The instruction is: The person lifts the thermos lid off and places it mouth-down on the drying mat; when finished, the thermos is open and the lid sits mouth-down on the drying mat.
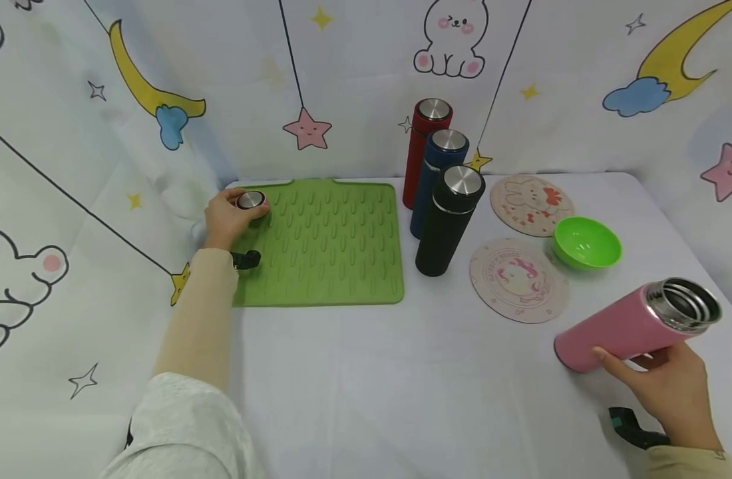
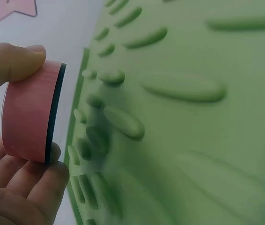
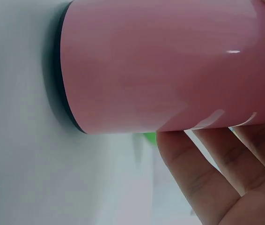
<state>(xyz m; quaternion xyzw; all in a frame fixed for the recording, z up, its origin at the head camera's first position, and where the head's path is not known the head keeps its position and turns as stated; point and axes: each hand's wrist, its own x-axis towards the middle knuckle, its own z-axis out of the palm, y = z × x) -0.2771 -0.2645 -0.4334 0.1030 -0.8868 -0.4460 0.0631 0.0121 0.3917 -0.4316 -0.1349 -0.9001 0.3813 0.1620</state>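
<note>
My left hand pinches a pink bottle cap with a silver top over the far left corner of the green drying mat. In the left wrist view the cap sits between thumb and fingers, its dark rim facing the ridged mat. At the right, my right hand grips a pink thermos bottle, which has no lid and shows a steel mouth. The bottle leans to the right, its dark base close to the white table, as the right wrist view also shows.
Red, blue and black thermos bottles with silver-topped lids stand in a row right of the mat. Two round patterned coasters lie beside them, with a bright green bowl to their right. A printed cloth hangs behind.
</note>
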